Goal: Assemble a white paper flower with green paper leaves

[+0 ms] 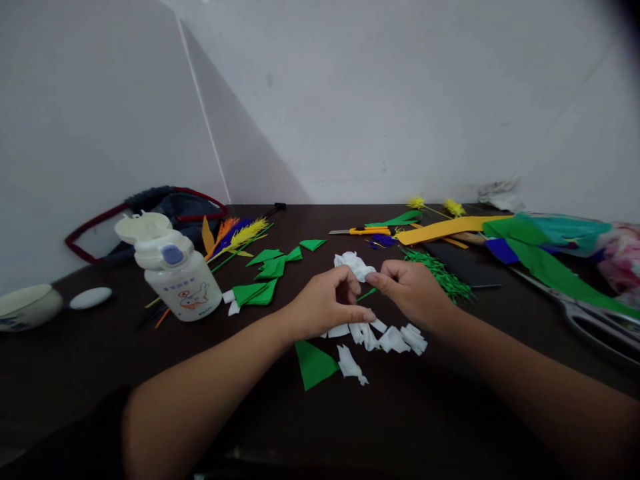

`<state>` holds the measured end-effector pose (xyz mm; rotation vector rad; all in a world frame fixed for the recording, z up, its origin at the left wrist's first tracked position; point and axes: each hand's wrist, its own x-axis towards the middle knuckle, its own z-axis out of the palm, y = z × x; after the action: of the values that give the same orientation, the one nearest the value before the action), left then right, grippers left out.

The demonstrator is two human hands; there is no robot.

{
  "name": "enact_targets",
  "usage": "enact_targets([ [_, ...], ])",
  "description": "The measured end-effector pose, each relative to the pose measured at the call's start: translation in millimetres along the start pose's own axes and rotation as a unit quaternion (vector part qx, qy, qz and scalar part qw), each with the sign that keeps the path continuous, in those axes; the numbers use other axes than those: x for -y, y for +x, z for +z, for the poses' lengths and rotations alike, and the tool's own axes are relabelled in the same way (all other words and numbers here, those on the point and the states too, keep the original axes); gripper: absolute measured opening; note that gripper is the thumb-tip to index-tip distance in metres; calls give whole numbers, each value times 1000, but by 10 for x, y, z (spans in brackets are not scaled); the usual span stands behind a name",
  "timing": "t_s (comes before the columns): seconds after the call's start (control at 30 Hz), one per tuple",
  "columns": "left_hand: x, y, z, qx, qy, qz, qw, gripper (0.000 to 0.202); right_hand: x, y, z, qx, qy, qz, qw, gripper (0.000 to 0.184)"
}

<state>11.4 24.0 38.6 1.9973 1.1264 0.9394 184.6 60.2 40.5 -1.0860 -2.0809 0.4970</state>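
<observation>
A bunched white crepe-paper flower [354, 264] is above the middle of the dark table. My right hand [415, 290] pinches its right edge between thumb and bent forefinger. Beside it, my left hand [325, 303] has curled fingers close to the paper's lower left side. Its thumb stretches out below, apart from the fingers, and no grip shows there. A thin green stem [367, 294] slants down below the flower between my hands. Folded white paper pieces [370, 337] lie under my hands, partly covered by the left one. Nearer to me are a green paper piece [315, 365] and a torn white scrap [351, 365].
Left stand a white bottle [183, 283] with its lid up and a bowl [30, 307]. Green paper pieces [255, 292] lie by the bottle. A yellow utility knife [370, 231] with its blade out lies behind my hands. Large scissors [580, 313] lie at right.
</observation>
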Motion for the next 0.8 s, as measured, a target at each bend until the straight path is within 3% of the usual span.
enact_targets([
  [0.1,23,10,22,19,-38,10,999,35,10,-13,28,0,2,-1,1000,36],
  [0.23,6,4,26,36,-46,-3,998,16,32,-27,77,1,13,-2,1000,36],
  [0.57,22,11,27,9,-43,-22,999,20,46,-23,68,-10,-4,0,1000,36],
  [0.8,-33,6,-4,1,12,-24,1000,22,45,-28,59,5,24,3,1000,33],
])
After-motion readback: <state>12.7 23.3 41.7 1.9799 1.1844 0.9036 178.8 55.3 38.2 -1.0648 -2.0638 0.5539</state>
